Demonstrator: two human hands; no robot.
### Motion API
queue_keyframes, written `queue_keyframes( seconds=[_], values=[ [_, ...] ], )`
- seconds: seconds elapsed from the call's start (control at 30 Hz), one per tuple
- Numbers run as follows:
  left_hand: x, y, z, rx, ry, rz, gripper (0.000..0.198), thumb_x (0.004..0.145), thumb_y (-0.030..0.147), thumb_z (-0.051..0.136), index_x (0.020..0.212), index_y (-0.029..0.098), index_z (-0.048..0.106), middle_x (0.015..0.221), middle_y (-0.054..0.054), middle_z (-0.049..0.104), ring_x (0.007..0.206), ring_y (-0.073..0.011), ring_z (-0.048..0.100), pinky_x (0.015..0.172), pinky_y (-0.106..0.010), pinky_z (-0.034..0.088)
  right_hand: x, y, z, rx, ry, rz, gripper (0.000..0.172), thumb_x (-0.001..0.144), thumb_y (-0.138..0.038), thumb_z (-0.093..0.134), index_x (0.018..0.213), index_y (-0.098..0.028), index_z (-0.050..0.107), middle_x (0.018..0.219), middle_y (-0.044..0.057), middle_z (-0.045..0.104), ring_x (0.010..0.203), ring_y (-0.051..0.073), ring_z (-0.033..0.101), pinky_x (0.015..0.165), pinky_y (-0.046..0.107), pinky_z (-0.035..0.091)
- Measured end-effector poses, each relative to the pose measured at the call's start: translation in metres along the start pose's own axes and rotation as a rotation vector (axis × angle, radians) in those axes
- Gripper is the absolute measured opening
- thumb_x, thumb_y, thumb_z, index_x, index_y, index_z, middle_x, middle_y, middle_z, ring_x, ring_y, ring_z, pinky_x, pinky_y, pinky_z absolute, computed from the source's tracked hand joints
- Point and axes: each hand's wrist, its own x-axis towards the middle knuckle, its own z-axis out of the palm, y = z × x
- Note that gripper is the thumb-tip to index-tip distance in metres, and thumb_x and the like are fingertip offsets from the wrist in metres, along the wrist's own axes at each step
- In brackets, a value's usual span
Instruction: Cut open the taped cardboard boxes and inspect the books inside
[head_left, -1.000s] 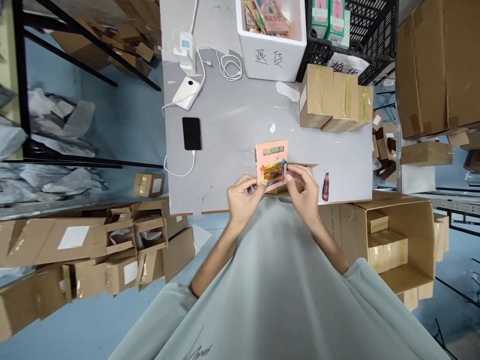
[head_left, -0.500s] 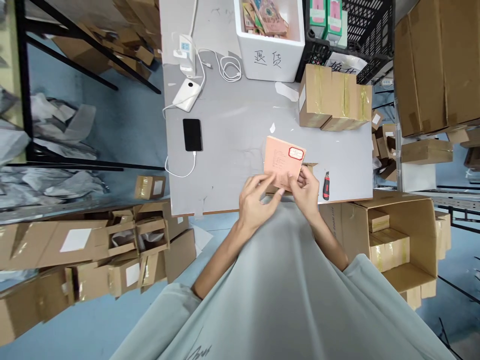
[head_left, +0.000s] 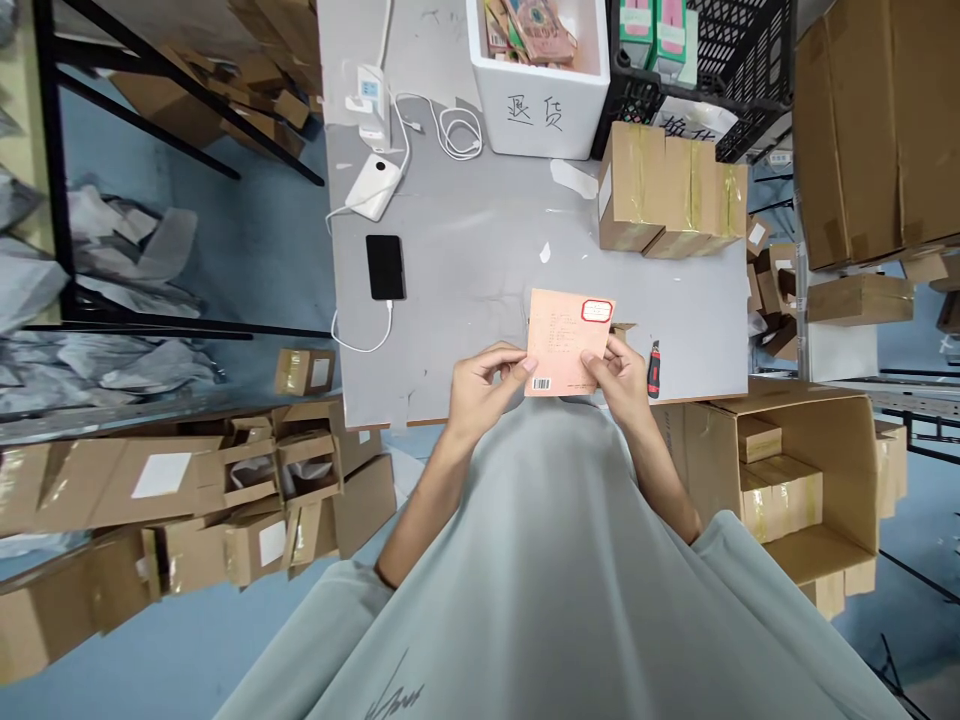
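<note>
A thin, square pink booklet (head_left: 564,345) is held up over the front edge of the table, its printed face toward me. It bears a red-framed label at top right and a barcode at bottom left. My left hand (head_left: 486,388) pinches its lower left edge between thumb and fingers. On the right side, my right hand (head_left: 619,380) grips it with the thumb on the face and the fingers behind. Part of a cardboard piece (head_left: 622,329) shows behind the booklet; the rest is hidden. Just right of my right hand lies a red and black box cutter (head_left: 654,370).
Taped cardboard boxes (head_left: 667,195) stand at the table's right. Behind them are a white foam box (head_left: 541,105) and a black crate (head_left: 742,60). A phone (head_left: 385,267), power bank (head_left: 373,187) and cables lie left. An open carton (head_left: 847,480) stands at lower right.
The booklet has come lower and straightened, so its barcode now shows. My left hand has shifted left from the booklet's bottom middle to its left edge.
</note>
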Motion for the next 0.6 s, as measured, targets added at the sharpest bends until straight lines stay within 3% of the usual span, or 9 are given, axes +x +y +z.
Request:
queue_keyframes(
  seconds=[0.1,0.2,0.27,0.33,0.43,0.6],
  values=[
    [-0.001,-0.001,0.003,0.043,0.051,0.010,0.028,0.089,0.053,0.090,0.085,0.025,0.087,0.081,-0.004,0.076,0.074,-0.0176,0.060,0.070,-0.034,0.049,0.002,0.003,0.003,-0.011,0.031,0.001,0.056,0.092,-0.073,0.085,0.125,-0.028,0.076,0.126,0.010,0.086,0.123,0.030,0.081,0.110,0.049,0.067],
    [-0.001,-0.004,0.007,0.122,0.144,0.044,0.027,0.090,0.051,0.088,0.084,0.025,0.087,0.081,-0.003,0.076,0.072,-0.0167,0.059,0.068,-0.033,0.049,0.000,0.001,0.008,-0.152,0.225,-0.113,0.049,0.097,-0.066,0.082,0.129,-0.028,0.076,0.136,0.012,0.080,0.126,0.029,0.077,0.114,0.048,0.064],
    [-0.001,-0.005,0.010,0.191,0.219,0.094,0.024,0.091,0.048,0.087,0.084,0.025,0.087,0.081,-0.003,0.076,0.071,-0.0164,0.060,0.068,-0.032,0.049,-0.005,-0.003,0.013,-0.257,0.286,-0.189,0.039,0.103,-0.060,0.077,0.127,-0.029,0.078,0.138,0.012,0.078,0.130,0.028,0.074,0.118,0.047,0.062],
    [-0.002,-0.006,0.013,0.260,0.265,0.157,0.021,0.094,0.045,0.085,0.086,0.026,0.088,0.082,-0.003,0.077,0.073,-0.0172,0.062,0.069,-0.033,0.050,-0.010,-0.006,0.020,-0.270,0.204,-0.184,0.036,0.105,-0.059,0.075,0.124,-0.029,0.081,0.136,0.011,0.079,0.130,0.027,0.075,0.119,0.045,0.062],
    [-0.005,-0.007,0.017,0.342,0.242,0.243,0.022,0.098,0.047,0.083,0.092,0.027,0.089,0.084,-0.004,0.078,0.077,-0.0194,0.067,0.073,-0.035,0.053,-0.018,-0.005,0.034,-0.161,0.067,-0.087,0.045,0.101,-0.066,0.079,0.127,-0.029,0.080,0.138,0.011,0.081,0.124,0.026,0.080,0.115,0.044,0.066],
    [-0.010,-0.013,0.022,0.450,0.176,0.355,0.019,0.099,0.047,0.084,0.093,0.031,0.091,0.083,-0.005,0.079,0.079,-0.0220,0.070,0.079,-0.039,0.055,-0.022,0.001,0.052,-0.091,0.122,-0.035,0.056,0.093,-0.072,0.085,0.126,-0.027,0.078,0.126,0.009,0.086,0.116,0.026,0.084,0.109,0.042,0.069]
  ],
)
